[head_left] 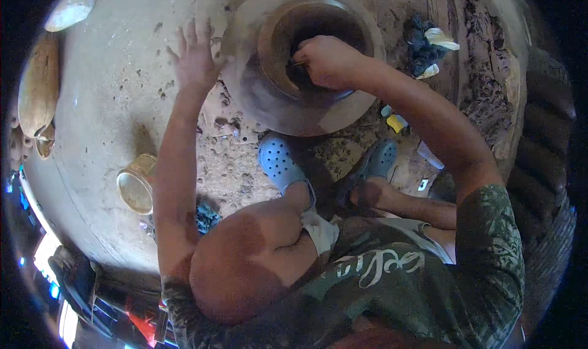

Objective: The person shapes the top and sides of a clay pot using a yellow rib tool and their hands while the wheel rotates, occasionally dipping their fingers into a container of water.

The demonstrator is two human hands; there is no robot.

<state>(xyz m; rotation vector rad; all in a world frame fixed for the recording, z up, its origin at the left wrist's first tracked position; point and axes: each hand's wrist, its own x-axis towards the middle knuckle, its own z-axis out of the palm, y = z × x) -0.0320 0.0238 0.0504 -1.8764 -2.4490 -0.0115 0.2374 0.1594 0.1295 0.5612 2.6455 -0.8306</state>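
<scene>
A wide round clay pot (269, 40) stands on a round, flat wheel (318, 121) in front of my feet. My right hand (331, 61) reaches over its rim from the right, fingers curled closed. Under those fingers, against the pot's inner wall, shows a small dark piece (299, 76); its kind is too unclear to name. My left hand (195, 58) is open with fingers spread, just left of the wheel's edge and holding nothing. Whether the thumb touches the wheel I cannot tell.
Left of my forearm sits a tan bucket (136, 185). Long brownish vessels (38, 89) lie at the far left. A black crumpled cloth or bag (421, 48) and a yellow piece (397, 123) lie right of the wheel. Ridged dark clay (481, 61) covers the far right floor.
</scene>
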